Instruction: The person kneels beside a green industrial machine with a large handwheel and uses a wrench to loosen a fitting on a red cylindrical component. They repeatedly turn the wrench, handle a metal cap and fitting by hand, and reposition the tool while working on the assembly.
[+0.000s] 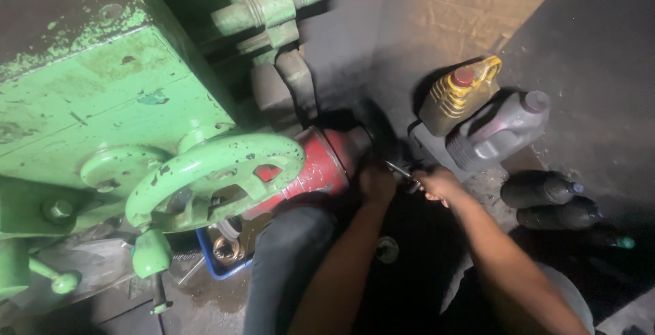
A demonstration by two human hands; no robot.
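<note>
A red cylindrical motor [319, 164] sticks out from under a green machine [95, 103]. My left hand [376, 183] rests against the dark end of the motor, fingers closed. My right hand [437, 183] is just to its right, gripping a thin metal tool [399, 170] whose tip points at the motor's end. What the tool's tip touches is lost in shadow. Both forearms reach in from the bottom of the view.
A green handwheel [215, 171] with a knob handle hangs left of the motor. A yellow oil jug [458, 96], a grey jug [498, 134] and dark bottles [546, 188] stand on the floor at right. A blue tray [222, 253] with metal parts lies below the handwheel.
</note>
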